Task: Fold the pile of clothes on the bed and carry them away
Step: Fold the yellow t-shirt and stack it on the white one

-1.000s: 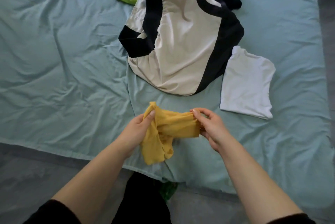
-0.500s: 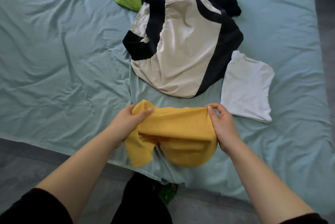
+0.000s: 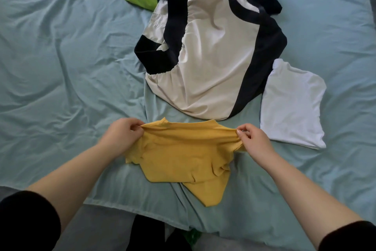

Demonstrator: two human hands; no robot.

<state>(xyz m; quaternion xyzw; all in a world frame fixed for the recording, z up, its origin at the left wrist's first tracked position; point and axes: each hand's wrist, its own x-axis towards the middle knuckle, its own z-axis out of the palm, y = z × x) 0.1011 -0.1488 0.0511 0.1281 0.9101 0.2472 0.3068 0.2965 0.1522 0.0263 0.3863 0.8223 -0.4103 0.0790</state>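
**Thin pinches, bunched hem**

The left hand (image 3: 122,136) and right hand (image 3: 255,141) each pinch a top corner of the yellow garment (image 3: 183,155), spread on the bed (image 3: 61,67) near the pile (image 3: 205,53). Either pinch slipping, or the rumpled lower edge, could skew the fold.

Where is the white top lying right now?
In the head view, the white top lies on the bed sheet, right of the beige-and-navy garment and just beyond the right hand.
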